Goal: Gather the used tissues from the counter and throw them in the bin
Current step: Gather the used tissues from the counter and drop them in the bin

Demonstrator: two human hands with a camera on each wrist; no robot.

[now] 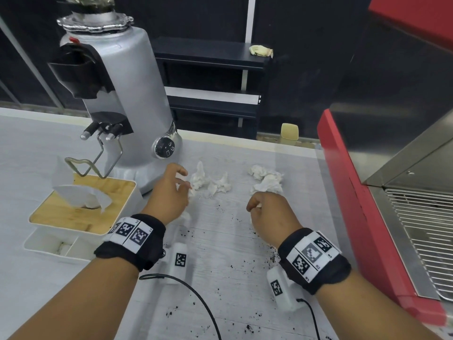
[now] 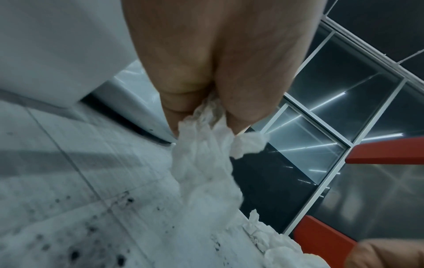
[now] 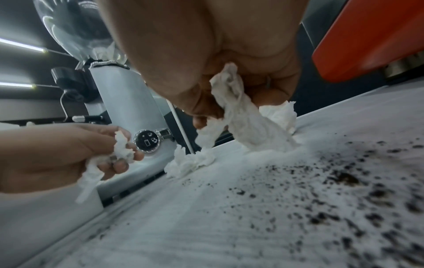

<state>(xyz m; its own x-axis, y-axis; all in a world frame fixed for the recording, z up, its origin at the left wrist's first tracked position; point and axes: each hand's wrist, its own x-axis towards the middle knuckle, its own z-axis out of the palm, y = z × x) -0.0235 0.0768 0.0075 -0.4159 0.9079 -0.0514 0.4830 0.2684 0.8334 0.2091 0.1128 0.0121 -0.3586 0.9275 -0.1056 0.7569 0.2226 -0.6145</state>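
Several crumpled white tissues lie on the pale counter [image 1: 220,241]. My left hand [image 1: 171,190] grips one tissue [image 2: 201,163] beside the grinder; in the right wrist view the left hand [image 3: 91,154] has that tissue [image 3: 121,150] bunched in its fingers. A loose tissue pair [image 1: 210,182] lies just right of it. My right hand [image 1: 267,212] is curled round another tissue [image 3: 238,116] that trails down to the counter. Two more tissues [image 1: 267,180] lie just beyond the right hand. No bin shows in any view.
A silver coffee grinder [image 1: 127,94] stands at the back left, with a wooden-topped tissue box [image 1: 81,207] in front of it. A red espresso machine [image 1: 367,192] with a drip grate walls the right side. Coffee grounds [image 3: 332,181] speckle the counter.
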